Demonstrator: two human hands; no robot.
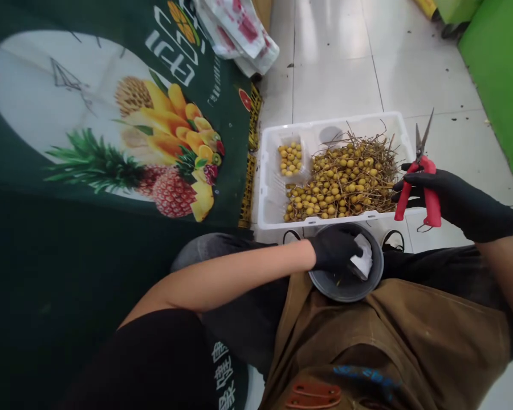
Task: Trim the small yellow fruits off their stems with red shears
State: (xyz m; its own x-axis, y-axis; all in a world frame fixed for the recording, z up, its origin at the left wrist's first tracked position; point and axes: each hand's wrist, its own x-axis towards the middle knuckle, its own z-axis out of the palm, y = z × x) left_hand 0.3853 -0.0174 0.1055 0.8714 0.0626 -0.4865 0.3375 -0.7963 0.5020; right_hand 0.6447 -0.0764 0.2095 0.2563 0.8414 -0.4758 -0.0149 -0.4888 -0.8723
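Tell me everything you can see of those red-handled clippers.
The red-handled clippers have two slender, pointed, metal-looking blades, spread apart, and two red handles, perhaps plastic, also parted. A thin bent wire shows at the handle end. The black-gloved right hand holds them, blades pointing up in the picture, near the right end of the white tub.

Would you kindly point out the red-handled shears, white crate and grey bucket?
Red-handled shears (pixel 428 165): head view, upper red handle.
White crate (pixel 267 176): head view, left wall.
Grey bucket (pixel 344 291): head view, near inner wall.
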